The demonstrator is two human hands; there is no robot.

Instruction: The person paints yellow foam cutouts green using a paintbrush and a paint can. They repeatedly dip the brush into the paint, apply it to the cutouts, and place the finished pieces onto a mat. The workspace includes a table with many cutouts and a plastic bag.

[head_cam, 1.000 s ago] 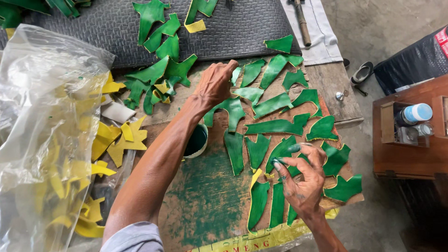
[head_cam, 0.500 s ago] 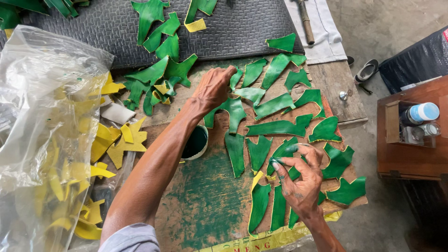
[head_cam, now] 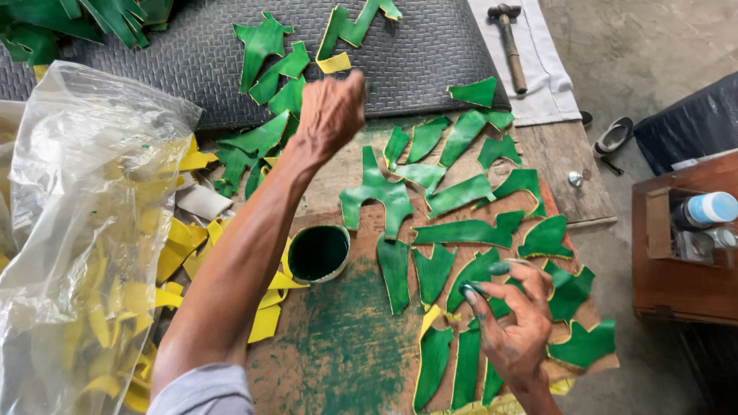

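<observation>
Brown board (head_cam: 338, 361), green-stained, fills lower centre. On it: green cut pieces (head_cam: 461, 230) spread centre-right, small bowl of green dye (head_cam: 318, 252) centre-left. Yellow pieces (head_cam: 183, 244) at left edge. Dark mat (head_cam: 415, 54) across top carries more green pieces.

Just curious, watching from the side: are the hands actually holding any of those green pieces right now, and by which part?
Left hand: closed, contents hidden. Right hand: grips nothing, fingertips resting on green cut pieces.
</observation>
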